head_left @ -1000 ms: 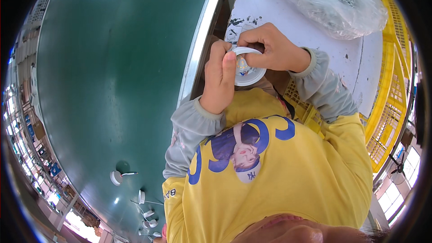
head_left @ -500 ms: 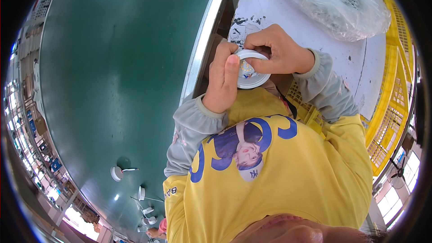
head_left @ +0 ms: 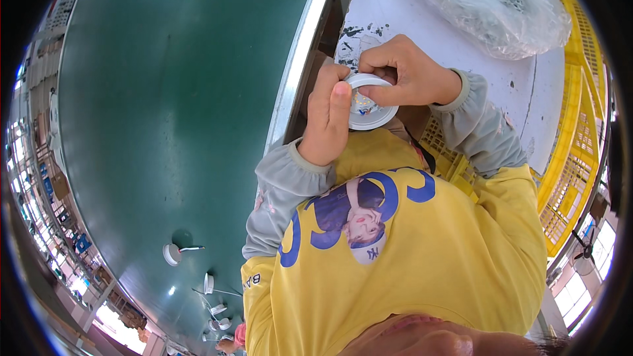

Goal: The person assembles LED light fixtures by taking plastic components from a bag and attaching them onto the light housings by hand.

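Note:
A round white LED downlight (head_left: 379, 120) is held above my lap at the edge of the white worktop. Its open face is turned up, with small yellow LEDs on a board inside and a bit of blue and red near them. My left hand (head_left: 328, 115) grips the rim from the left, thumb laid on top. Over the far right side of the rim curl the fingers of my right hand (head_left: 419, 76), its thumb reaching inside against the board. The right fingertips are partly hidden, so any small part between them cannot be made out.
A clear plastic bag (head_left: 527, 33) of small grey-white pieces lies on the white worktop (head_left: 544, 99). Yellow plastic crates (head_left: 577, 151) stand at the right. Along the left runs a green conveyor belt (head_left: 184, 125) carrying a white lamp (head_left: 173, 254) and several more near another person's hand (head_left: 226, 345).

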The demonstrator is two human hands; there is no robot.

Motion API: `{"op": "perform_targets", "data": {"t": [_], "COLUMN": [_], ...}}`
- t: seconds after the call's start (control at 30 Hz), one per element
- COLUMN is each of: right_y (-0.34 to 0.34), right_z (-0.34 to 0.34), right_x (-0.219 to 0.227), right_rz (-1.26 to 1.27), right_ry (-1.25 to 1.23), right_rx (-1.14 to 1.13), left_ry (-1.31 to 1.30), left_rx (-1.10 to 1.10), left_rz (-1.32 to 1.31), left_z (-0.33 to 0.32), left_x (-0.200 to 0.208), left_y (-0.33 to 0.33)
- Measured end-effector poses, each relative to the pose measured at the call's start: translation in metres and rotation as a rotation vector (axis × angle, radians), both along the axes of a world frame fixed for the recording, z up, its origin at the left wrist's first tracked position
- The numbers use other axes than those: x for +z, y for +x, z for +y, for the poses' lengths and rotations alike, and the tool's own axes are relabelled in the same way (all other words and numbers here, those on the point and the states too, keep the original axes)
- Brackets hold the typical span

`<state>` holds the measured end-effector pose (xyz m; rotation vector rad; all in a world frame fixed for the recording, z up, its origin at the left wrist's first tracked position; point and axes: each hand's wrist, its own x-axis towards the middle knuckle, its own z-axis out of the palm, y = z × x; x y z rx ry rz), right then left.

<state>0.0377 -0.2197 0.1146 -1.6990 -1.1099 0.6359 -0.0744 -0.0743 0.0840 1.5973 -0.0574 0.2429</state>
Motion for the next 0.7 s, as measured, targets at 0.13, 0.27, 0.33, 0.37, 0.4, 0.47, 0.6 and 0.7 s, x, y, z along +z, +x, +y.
{"op": "perform_targets", "data": {"t": [0.13,0.27,0.33,0.37,0.4,0.47,0.6,0.7], "right_y": [-0.0001,-0.0056,-0.0029,-0.0015,-0.0008,-0.0007,-0.0023,-0.0041], "right_z": [-0.0009,0.0012,-0.0011,-0.0019,-0.0018,-0.0028,-0.0040,-0.0036], "right_x": [-0.0005,0.0010,0.0011,0.0011,0.0014,0.0024,-0.0001,0.0005], "right_rz": [0.039,0.052,0.024,-0.003,-0.002,-0.032,-0.017,-0.017], "right_ry": [-0.022,0.015,0.007,-0.002,-0.002,-0.005,-0.015,0.004], "right_rx": [-0.008,-0.067,-0.041,-0.015,-0.014,-0.007,-0.021,-0.022], "left_ry": [0.062,-0.016,-0.060,-0.025,0.011,0.005,0.012,0.016], "left_rx": [0.038,-0.019,-0.038,-0.020,-0.002,-0.004,-0.020,-0.007], "left_rz": [-0.096,0.101,0.117,0.067,0.018,0.022,0.004,-0.016], "left_z": [-0.0013,0.0024,0.0015,-0.0005,-0.0015,-0.0022,-0.0015,-0.0010], "left_x": [-0.0041,-0.0017,-0.0024,-0.0017,-0.0014,-0.0027,-0.0025,-0.0018], "left_y": [0.0028,-0.0007,-0.0003,0.0002,0.0004,-0.0004,-0.0001,-0.0001]}}
